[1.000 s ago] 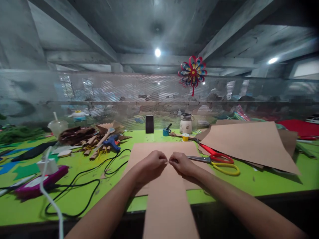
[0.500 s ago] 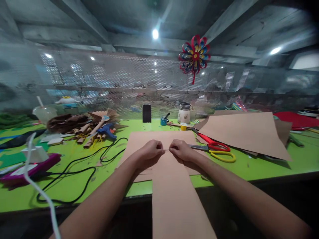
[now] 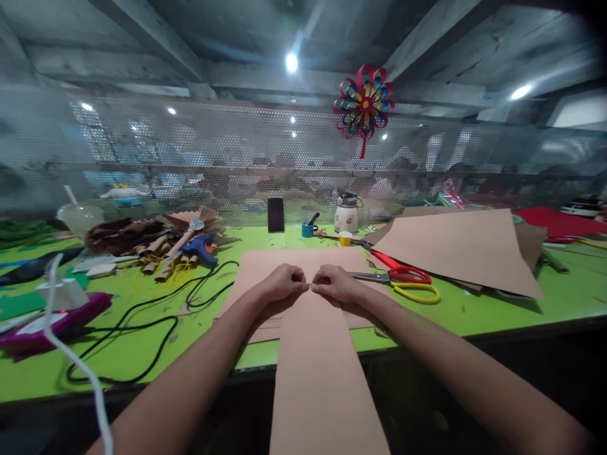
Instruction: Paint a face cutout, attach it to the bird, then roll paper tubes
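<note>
A long strip of brown kraft paper [image 3: 320, 373] runs from the table over its front edge towards me. At its far end my left hand [image 3: 287, 282] and my right hand [image 3: 334, 282] pinch the edge, their fingertips almost meeting. Beneath lies a larger brown paper sheet [image 3: 265, 256] flat on the table. Just right of my right hand lie scissors with red handles [image 3: 408, 273] and scissors with yellow handles [image 3: 417, 292], their blades partly hidden. The underside of the strip's pinched end is out of sight.
Large brown sheets [image 3: 455, 246] are piled at the right on the green table [image 3: 497, 322]. A blue glue gun [image 3: 202, 248] lies by rolled paper tubes on the left, its black cord looping forward. A purple power strip [image 3: 57, 322] sits near the left edge. A phone [image 3: 275, 215] stands behind.
My hands have drawn slightly closer together along the strip's far end. The strip's near part has swung a little left, and the whole view has shifted slightly.
</note>
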A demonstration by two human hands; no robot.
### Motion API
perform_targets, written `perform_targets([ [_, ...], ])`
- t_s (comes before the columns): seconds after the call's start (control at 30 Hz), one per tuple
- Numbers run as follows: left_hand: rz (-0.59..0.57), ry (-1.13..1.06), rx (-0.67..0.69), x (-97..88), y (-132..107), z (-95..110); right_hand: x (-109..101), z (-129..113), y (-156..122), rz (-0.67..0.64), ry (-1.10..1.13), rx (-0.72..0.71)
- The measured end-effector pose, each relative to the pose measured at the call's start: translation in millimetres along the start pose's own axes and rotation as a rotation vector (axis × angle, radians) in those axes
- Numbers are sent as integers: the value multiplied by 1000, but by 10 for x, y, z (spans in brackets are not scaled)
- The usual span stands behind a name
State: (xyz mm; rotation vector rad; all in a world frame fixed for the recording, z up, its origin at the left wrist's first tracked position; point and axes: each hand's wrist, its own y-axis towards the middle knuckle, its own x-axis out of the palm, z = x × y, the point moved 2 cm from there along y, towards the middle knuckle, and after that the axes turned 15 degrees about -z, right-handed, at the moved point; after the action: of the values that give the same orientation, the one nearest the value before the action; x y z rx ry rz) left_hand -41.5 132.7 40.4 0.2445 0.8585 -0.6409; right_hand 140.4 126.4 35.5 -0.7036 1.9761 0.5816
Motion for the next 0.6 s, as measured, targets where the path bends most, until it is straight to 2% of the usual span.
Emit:
perform_targets([
  [0.17, -72, -13, -5, -21, -30, 44, 14, 43, 19, 1, 40, 14],
  [0.3, -79, -4, -4, -38, -56, 65, 7, 46, 14, -17, 38, 45],
  [0.6, -128, 0, -30, -94, -77, -7, -16, 109, 1, -48, 93, 53],
])
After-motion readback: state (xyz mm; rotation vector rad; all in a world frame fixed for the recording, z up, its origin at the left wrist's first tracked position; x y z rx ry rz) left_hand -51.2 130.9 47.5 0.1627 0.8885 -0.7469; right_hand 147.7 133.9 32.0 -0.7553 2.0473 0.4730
